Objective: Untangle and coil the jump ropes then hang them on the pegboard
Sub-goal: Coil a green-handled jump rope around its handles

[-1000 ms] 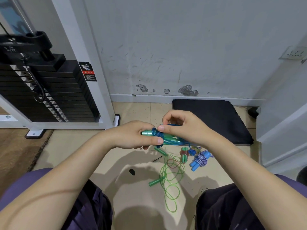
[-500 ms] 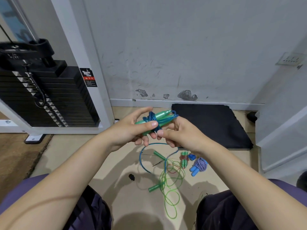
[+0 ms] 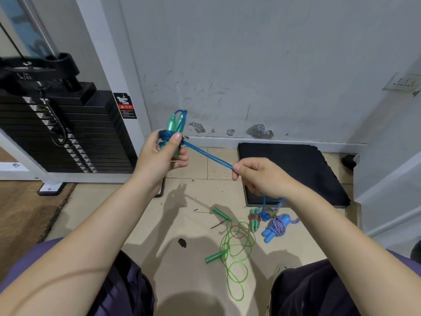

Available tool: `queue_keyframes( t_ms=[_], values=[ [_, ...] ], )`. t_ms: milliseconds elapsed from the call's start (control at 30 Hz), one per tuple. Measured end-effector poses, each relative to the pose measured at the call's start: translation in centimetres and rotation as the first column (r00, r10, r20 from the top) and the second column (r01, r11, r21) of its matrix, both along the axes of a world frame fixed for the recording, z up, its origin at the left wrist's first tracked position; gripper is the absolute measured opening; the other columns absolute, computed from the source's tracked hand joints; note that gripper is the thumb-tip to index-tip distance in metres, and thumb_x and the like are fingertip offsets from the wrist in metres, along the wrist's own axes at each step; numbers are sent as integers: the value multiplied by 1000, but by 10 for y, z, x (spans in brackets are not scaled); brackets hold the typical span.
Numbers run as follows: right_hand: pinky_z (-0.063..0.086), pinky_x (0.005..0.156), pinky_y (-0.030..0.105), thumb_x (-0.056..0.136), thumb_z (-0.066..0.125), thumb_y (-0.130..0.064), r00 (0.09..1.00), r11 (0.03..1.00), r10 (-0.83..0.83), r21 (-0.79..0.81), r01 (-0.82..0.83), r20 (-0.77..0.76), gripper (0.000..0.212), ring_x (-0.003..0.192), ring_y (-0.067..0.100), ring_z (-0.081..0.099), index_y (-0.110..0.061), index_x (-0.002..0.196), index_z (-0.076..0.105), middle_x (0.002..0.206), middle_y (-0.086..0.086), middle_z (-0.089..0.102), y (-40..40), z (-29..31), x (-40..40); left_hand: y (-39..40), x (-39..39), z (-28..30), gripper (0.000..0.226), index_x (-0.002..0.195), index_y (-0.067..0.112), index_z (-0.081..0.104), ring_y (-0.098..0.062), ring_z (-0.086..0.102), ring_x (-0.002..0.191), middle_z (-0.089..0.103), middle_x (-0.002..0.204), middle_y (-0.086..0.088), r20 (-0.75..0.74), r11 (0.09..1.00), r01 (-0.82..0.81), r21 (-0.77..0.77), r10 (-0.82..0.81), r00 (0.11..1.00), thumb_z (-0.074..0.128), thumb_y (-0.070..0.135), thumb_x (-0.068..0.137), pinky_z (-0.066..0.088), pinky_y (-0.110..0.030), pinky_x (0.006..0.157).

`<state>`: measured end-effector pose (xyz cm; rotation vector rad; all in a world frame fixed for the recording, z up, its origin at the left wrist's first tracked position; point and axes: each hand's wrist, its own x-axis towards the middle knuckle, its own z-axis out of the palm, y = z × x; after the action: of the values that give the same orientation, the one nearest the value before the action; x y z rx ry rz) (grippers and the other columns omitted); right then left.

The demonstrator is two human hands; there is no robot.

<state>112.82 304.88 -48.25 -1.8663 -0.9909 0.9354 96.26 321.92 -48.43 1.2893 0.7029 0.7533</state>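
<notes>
My left hand (image 3: 163, 155) grips the teal handles of the blue jump rope (image 3: 173, 125) upright, with blue cord wound round them under my thumb. A taut doubled stretch of blue cord (image 3: 207, 155) runs down and right to my right hand (image 3: 259, 179), which pinches it; the rest of the cord hangs below that hand. On the floor lie a green jump rope (image 3: 237, 247) in loose loops, a small bundle with green handles (image 3: 254, 221), and a blue-handled rope wrapped in purple-white cord (image 3: 276, 228). No pegboard is in view.
A black weight stack (image 3: 68, 131) in a white frame stands at the left. A black mat (image 3: 293, 174) lies against the scuffed wall. My knees in dark shorts frame the tiled floor at the bottom. A wall socket (image 3: 402, 82) sits at the right.
My left hand has lifted and turned the handles upright. My right hand has moved away to the right and down, drawing the blue cord out taut between both hands.
</notes>
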Motion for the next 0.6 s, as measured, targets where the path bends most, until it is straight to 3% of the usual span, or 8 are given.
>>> queue_keyframes(
  t_ms=[67, 133, 200, 267, 367, 467, 533, 600],
  values=[
    [40, 54, 23, 97, 58, -32, 998, 998, 56, -34, -55, 28, 33, 49, 15, 48, -4, 82, 66, 58, 3, 52, -4, 3, 2, 0, -3, 1, 22, 113, 7, 53, -22, 61, 66, 61, 79, -13, -17, 995, 101, 2, -101, 995, 59, 22, 97, 58, -28, 61],
    [47, 75, 23, 86, 68, -48, 990, 995, 75, -78, -66, 117, 38, 72, 9, 62, -10, 92, 70, 79, -1, 67, -7, -1, 6, -4, -4, 2, 24, 114, 6, 55, -22, 61, 68, 62, 81, -14, -45, 971, 238, 11, -238, 970, 58, 21, 97, 56, -28, 61],
    [48, 97, 26, 64, 76, -67, 984, 994, 43, -103, -25, 173, 76, 101, 2, 64, -23, 124, 61, 109, -8, 67, -8, -3, 8, -9, -3, 2, 28, 114, 5, 56, -23, 61, 68, 64, 80, -14, -43, 929, 369, 0, -369, 929, 60, 23, 93, 55, -27, 59],
    [45, 105, 33, 54, 80, -69, 983, 999, 23, -40, -16, 182, 102, 116, 3, 57, -27, 140, 45, 125, -9, 59, -6, -4, 6, -16, -2, 1, 29, 113, 5, 57, -25, 61, 68, 65, 80, -15, -56, 863, 506, -12, -506, 861, 65, 23, 91, 54, -27, 57],
    [42, 108, 36, 70, 85, -43, 979, 985, 109, 115, -130, 171, 74, 122, 4, 54, -29, 134, 51, 128, -10, 61, -2, -3, -2, -25, 0, -2, 32, 114, 3, 56, -25, 62, 69, 63, 82, -17, -88, 748, 662, -39, -663, 744, 60, 24, 90, 53, -27, 57],
    [47, 103, 44, 81, 78, -17, 976, 966, 196, 188, -176, -94, 51, 103, 15, 65, -18, 126, 56, 108, 7, 68, -1, -5, -8, -27, 1, -1, 25, 109, 8, 60, -23, 61, 69, 62, 84, -16, -28, 721, 689, -76, -692, 721, 57, 25, 91, 51, -26, 56],
    [53, 86, 38, 85, 72, -17, 965, 969, 208, 172, -180, -162, 40, 79, 23, 64, -11, 120, 55, 91, 15, 64, -1, -5, -11, -24, 1, 1, 22, 107, 10, 61, -22, 60, 69, 62, 83, -14, 14, 724, 685, -80, -686, 727, 55, 26, 93, 50, -25, 55],
    [48, 63, 28, 95, 63, -16, 970, 974, 183, 166, -157, -158, 17, 58, 20, 51, -7, 108, 59, 74, 6, 60, 0, -4, -14, -24, 3, 0, 26, 108, 8, 60, -21, 59, 67, 62, 81, -13, 9, 756, 652, -60, -653, 757, 55, 28, 92, 48, -24, 52]
  ],
)
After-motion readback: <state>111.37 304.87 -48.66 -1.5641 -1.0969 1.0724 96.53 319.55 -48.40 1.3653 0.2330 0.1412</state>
